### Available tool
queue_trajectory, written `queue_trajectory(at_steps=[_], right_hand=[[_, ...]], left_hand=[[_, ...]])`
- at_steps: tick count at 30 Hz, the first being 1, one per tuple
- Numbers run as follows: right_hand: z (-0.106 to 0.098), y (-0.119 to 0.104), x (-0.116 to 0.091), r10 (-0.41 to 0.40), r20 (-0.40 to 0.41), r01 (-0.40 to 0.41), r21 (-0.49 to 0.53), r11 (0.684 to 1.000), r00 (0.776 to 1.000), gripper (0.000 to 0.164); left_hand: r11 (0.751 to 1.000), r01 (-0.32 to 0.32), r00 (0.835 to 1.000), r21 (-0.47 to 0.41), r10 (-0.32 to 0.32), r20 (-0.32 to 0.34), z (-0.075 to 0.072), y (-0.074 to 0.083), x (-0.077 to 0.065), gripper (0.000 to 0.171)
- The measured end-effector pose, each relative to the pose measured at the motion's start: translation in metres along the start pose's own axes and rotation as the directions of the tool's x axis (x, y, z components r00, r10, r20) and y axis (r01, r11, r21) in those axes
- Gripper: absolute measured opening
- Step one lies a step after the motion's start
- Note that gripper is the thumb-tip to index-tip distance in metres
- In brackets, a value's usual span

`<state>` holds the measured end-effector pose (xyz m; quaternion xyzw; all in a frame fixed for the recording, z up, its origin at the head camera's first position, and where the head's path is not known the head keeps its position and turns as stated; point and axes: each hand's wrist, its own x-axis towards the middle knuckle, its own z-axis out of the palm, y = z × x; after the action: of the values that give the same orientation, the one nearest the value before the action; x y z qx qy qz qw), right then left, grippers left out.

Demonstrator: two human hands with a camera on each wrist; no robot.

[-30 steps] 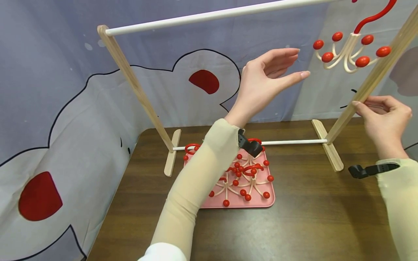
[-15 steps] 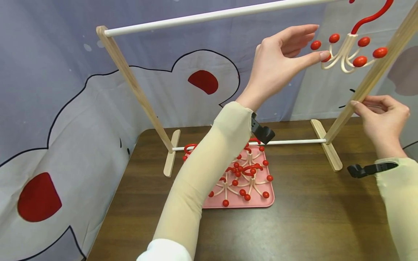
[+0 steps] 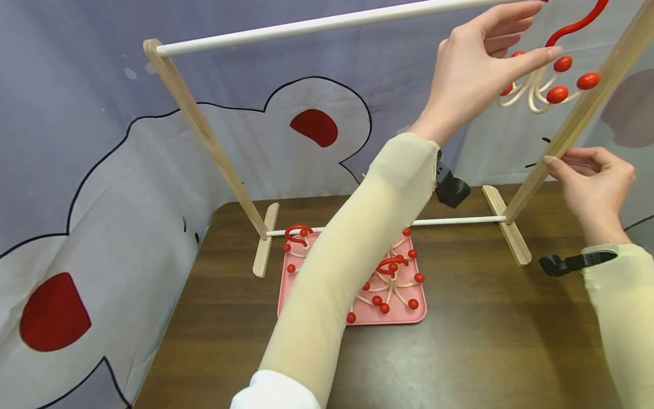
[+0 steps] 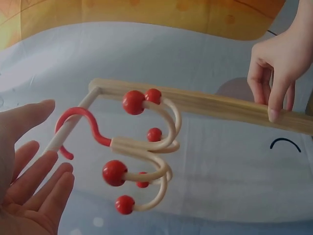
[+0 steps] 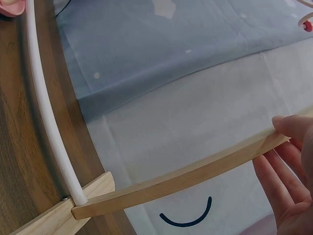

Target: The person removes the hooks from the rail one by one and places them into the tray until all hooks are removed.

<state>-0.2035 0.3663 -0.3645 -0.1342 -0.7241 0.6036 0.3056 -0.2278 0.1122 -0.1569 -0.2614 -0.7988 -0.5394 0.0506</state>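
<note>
A cream hanger (image 4: 131, 146) with several curved arms tipped by red balls dangles from the white top rod (image 3: 306, 26) by its red hook (image 4: 87, 113). Beside it, my left hand (image 3: 475, 71) is raised with thumb and fingers spread, overlapping part of the hanger in the head view. In the left wrist view those fingers lie just left of the red hook, with nothing between them. My right hand (image 3: 595, 182) pinches the right wooden post (image 3: 583, 111) of the rack between thumb and fingers, below the hanger's level.
On the brown table (image 3: 475, 341), a pink tray (image 3: 416, 318) bears several more hangers, partly hidden behind my left forearm. The left post (image 3: 204, 130), flat wooden feet (image 3: 506, 227) and lower white rod (image 3: 460, 220) complete the rack. A patterned cloth (image 3: 153, 170) hangs behind.
My left hand has risen and moved right, from left of the hanger to beside its hook. The right hand keeps its pinch on the post.
</note>
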Motion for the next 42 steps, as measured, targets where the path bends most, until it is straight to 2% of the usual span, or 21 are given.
queue_trajectory(at_steps=[6,11,19,24,29,31,37,42], right_hand=[[-0.002,0.0,-0.002,0.002,-0.008,-0.002,-0.033,0.999,1.0,0.024],[-0.002,-0.002,-0.005,-0.008,-0.013,0.007,-0.05,0.999,1.0,0.024],[0.004,-0.009,-0.011,-0.007,0.011,0.007,0.009,1.0,1.0,0.022],[0.006,-0.008,-0.011,-0.003,0.028,0.002,0.038,0.999,1.0,0.024],[0.008,-0.006,-0.01,-0.009,0.035,0.009,0.012,1.0,0.999,0.027],[0.007,-0.005,-0.009,-0.017,0.035,0.017,-0.014,1.0,0.999,0.028],[0.007,-0.004,-0.009,-0.012,0.048,0.012,0.003,1.0,0.999,0.031],[0.008,-0.001,-0.008,-0.034,0.043,0.036,-0.042,0.998,0.999,0.031]], left_hand=[[0.997,-0.018,0.999,0.073,0.015,0.044,0.016,-0.003,0.006,0.067],[0.995,0.001,0.998,0.096,-0.007,0.064,0.025,-0.002,0.011,0.065],[0.974,-0.017,0.997,0.226,-0.002,0.083,0.025,0.003,0.016,0.064],[0.962,-0.03,0.995,0.27,0.003,0.102,0.026,0.006,0.017,0.064],[0.944,-0.035,0.996,0.328,0.004,0.094,0.033,0.008,0.019,0.062],[0.942,-0.037,0.996,0.334,0.007,0.091,0.035,0.007,0.02,0.061],[0.948,-0.038,0.993,0.317,0.002,0.114,0.036,0.002,0.019,0.057],[0.949,-0.031,0.994,0.314,-0.004,0.111,0.033,0.006,0.019,0.057]])
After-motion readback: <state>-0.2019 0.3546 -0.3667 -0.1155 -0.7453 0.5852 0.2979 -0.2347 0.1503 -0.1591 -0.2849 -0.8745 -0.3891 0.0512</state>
